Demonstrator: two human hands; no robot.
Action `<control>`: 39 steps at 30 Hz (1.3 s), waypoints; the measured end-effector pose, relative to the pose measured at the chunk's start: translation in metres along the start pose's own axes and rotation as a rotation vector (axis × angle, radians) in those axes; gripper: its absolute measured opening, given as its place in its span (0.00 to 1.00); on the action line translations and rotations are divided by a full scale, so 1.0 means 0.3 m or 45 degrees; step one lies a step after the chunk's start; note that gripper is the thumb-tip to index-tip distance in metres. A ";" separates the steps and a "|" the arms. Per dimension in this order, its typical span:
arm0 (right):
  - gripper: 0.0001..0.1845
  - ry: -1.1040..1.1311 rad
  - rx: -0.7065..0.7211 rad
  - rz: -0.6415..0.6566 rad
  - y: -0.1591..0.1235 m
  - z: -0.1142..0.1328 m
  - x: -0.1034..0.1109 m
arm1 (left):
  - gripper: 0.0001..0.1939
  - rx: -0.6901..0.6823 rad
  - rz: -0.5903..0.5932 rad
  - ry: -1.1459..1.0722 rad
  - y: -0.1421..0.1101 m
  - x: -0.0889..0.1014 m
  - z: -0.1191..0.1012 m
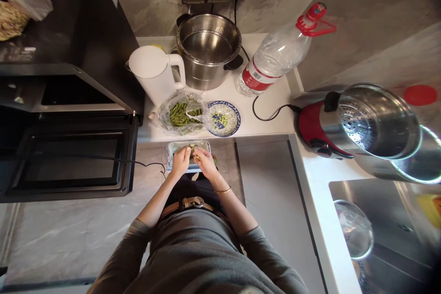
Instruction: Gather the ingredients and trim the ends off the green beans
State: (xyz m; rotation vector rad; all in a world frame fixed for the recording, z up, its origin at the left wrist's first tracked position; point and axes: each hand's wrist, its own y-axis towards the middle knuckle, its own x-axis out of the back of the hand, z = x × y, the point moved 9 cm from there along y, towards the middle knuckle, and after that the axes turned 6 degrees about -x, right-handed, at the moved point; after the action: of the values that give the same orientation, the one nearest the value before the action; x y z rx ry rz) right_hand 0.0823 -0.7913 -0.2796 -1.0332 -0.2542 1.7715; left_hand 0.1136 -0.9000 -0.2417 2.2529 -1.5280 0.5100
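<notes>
My left hand (181, 161) and my right hand (205, 161) meet just in front of the counter edge, fingertips pinched together around a green edamame pod (197, 157). Under them is a small bin (169, 150) with a pale blue rim, with some green pieces visible inside. On the counter beyond, a clear plastic bag (164, 117) lies open with many edamame pods (181, 114). Beside it, a blue-and-white patterned plate (235, 121) holds a few shelled light green beans (220, 120).
A white pitcher (153, 76) and a steel pot (203, 71) stand behind the bag. Farther right are a large water bottle (275, 59), a red-based electric steamer (315, 124) and the sink (386, 206). At left, an oven door (72, 161) hangs open.
</notes>
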 end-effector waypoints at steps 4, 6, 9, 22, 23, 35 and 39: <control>0.16 -0.096 0.108 -0.076 0.002 0.008 0.012 | 0.31 0.164 0.060 -0.133 -0.015 -0.040 0.035; 0.16 -0.115 0.156 -0.095 0.002 0.012 0.016 | 0.32 0.214 0.093 -0.216 -0.018 -0.065 0.044; 0.17 -0.111 0.184 -0.123 0.005 0.014 0.024 | 0.32 0.177 0.122 -0.136 -0.016 -0.072 0.037; 0.13 0.121 0.071 -0.100 0.010 -0.024 0.035 | 0.17 -0.284 0.040 0.504 -0.032 -0.040 -0.038; 0.13 0.148 0.078 -0.102 0.010 -0.029 0.035 | 0.18 -0.279 0.007 0.455 -0.036 -0.040 -0.040; 0.04 0.127 0.091 0.026 -0.017 0.000 0.004 | 0.17 -0.482 0.028 0.309 -0.037 -0.002 -0.080; 0.05 0.034 0.119 0.032 0.000 0.012 0.008 | 0.16 -0.507 0.108 0.500 -0.029 0.006 -0.060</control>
State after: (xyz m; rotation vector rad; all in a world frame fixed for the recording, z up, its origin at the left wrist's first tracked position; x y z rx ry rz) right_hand 0.0793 -0.7882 -0.2787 -0.9960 -0.1410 1.7742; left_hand 0.1208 -0.8896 -0.2262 1.6786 -1.3807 0.5732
